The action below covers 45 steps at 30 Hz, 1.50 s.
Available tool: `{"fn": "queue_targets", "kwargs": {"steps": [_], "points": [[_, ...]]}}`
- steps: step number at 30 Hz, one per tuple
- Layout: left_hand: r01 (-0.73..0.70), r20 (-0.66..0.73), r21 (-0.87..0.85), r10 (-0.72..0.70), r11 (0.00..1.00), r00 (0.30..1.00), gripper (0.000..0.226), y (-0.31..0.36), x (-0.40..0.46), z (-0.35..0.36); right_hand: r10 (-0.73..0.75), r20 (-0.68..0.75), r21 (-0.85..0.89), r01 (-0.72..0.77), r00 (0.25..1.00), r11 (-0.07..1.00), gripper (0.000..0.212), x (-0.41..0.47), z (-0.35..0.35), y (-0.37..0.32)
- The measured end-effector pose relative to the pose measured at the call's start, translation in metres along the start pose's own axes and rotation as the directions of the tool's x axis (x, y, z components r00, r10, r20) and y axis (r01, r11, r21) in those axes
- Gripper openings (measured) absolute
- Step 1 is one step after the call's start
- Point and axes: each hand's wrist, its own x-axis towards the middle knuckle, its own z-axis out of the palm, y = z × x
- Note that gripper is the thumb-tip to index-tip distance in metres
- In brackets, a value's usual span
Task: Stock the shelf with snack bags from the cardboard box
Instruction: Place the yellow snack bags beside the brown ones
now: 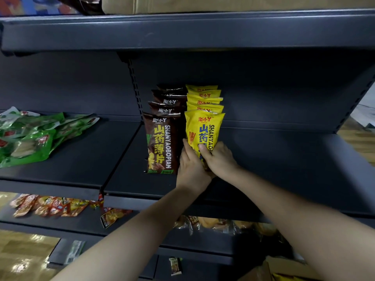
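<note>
This is a shop, in an aisle of retail shelving. Dark grey metal gondola shelves (263,159) stand in tiers, hung on a slotted upright strip (135,86) at the back panel, the kind used for store displays. Identical goods stand in neat facing rows: brown printed snack bags (161,142) beside yellow printed snack bags (204,128), several of each lined up one behind another. Green plastic food packets (30,138) lie heaped on the neighbouring shelf, and small red and orange snack packets (48,205) fill the tier below. A brown cardboard carton (223,4) sits on the top shelf, like stock kept above the display.
</note>
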Motion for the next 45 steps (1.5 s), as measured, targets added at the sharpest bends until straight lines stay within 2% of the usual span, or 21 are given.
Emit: {"fn": "queue_targets", "kwargs": {"steps": [5,10,16,21,25,28,31,33,35,37,39,41,43,45], "points": [[0.060,-0.042,0.029,-0.059,0.998,0.997,0.122,0.009,0.016,0.002,-0.114,-0.022,0.017,0.114,0.993,0.993,0.057,0.006,-0.010,-0.002],[0.039,-0.138,0.026,-0.035,0.999,0.990,0.105,0.005,0.021,0.009,-0.191,-0.058,-0.036,0.189,0.980,0.981,0.055,0.008,-0.012,-0.003],[-0.007,-0.145,-0.050,0.000,0.999,0.989,0.096,-0.005,0.021,0.009,-0.257,-0.100,-0.117,0.245,0.961,0.962,0.060,-0.002,-0.007,-0.002],[-0.004,-0.137,-0.049,-0.003,0.999,0.991,0.090,-0.006,0.023,0.006,-0.206,-0.072,-0.077,0.201,0.976,0.977,0.059,-0.001,-0.004,-0.006],[0.004,-0.134,-0.007,-0.005,1.000,0.991,0.106,-0.009,0.020,0.008,-0.202,-0.109,-0.110,0.190,0.973,0.976,0.063,-0.001,-0.016,-0.012],[-0.065,-0.185,0.067,0.076,0.996,0.980,0.112,-0.005,0.009,0.011,-0.257,-0.234,-0.146,0.227,0.938,0.963,0.062,-0.004,-0.029,-0.020],[-0.161,-0.270,0.227,0.221,0.960,0.937,0.107,-0.006,0.004,0.015,-0.363,-0.391,-0.276,0.268,0.846,0.923,0.065,-0.007,-0.040,-0.029],[-0.179,-0.268,0.245,0.244,0.953,0.932,0.103,-0.005,0.004,0.015,-0.442,-0.460,-0.361,0.293,0.770,0.885,0.068,-0.009,-0.046,-0.032],[-0.179,-0.227,0.206,0.225,0.962,0.947,0.101,-0.001,0.005,0.013,-0.577,-0.421,-0.495,0.356,0.700,0.793,0.062,-0.011,-0.049,-0.033],[-0.155,-0.218,0.184,0.194,0.971,0.957,0.099,-0.001,0.008,0.013,-0.720,-0.245,-0.643,0.447,0.649,0.622,0.054,-0.011,-0.045,-0.033],[-0.139,-0.241,0.225,0.193,0.964,0.951,0.084,-0.004,0.012,0.018,-0.766,-0.089,-0.726,0.485,0.636,0.487,0.050,-0.007,-0.034,-0.032],[-0.134,-0.293,0.306,0.227,0.943,0.929,0.075,-0.009,0.020,0.023,-0.733,-0.050,-0.760,0.451,0.678,0.468,0.053,-0.002,-0.023,-0.033],[-0.112,-0.302,0.348,0.225,0.931,0.926,0.077,-0.010,0.026,0.023,-0.707,-0.055,-0.769,0.421,0.705,0.480,0.057,0.007,-0.017,-0.030],[-0.122,-0.272,0.358,0.228,0.926,0.935,0.084,-0.011,0.029,0.021,-0.711,-0.026,-0.793,0.419,0.702,0.443,0.059,0.016,-0.016,-0.022]]}}
